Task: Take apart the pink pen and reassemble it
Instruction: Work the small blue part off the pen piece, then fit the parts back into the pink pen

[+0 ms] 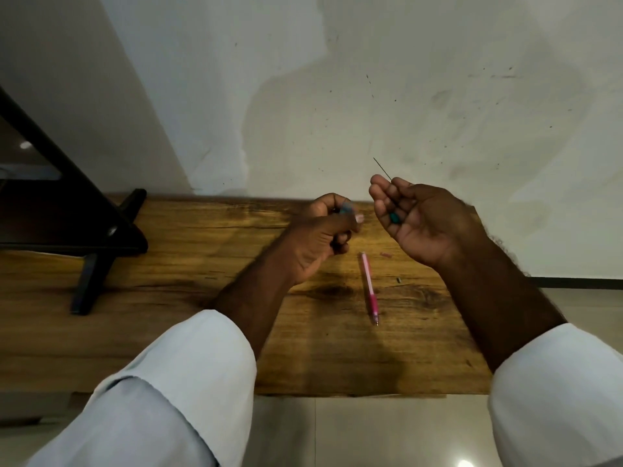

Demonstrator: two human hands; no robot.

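The pink pen barrel (pixel 368 287) lies on the wooden table (pixel 188 298) between my hands, tip toward me. My right hand (pixel 418 220) is raised, palm up, fingers curled around a thin dark rod (pixel 382 169) that sticks up past the fingertips, with a small teal piece (pixel 394 217) resting in the palm. My left hand (pixel 323 237) is closed in a fist on a small pale blue and pink part (pixel 350 212), blurred. A tiny pink piece (pixel 385 254) and a small dark piece (pixel 398 280) lie on the table by the barrel.
A black stand (pixel 97 244) with angled legs occupies the table's left side. A stained white wall (pixel 371 96) rises right behind the table. Tiled floor (pixel 337 433) shows below the table's near edge and at the right.
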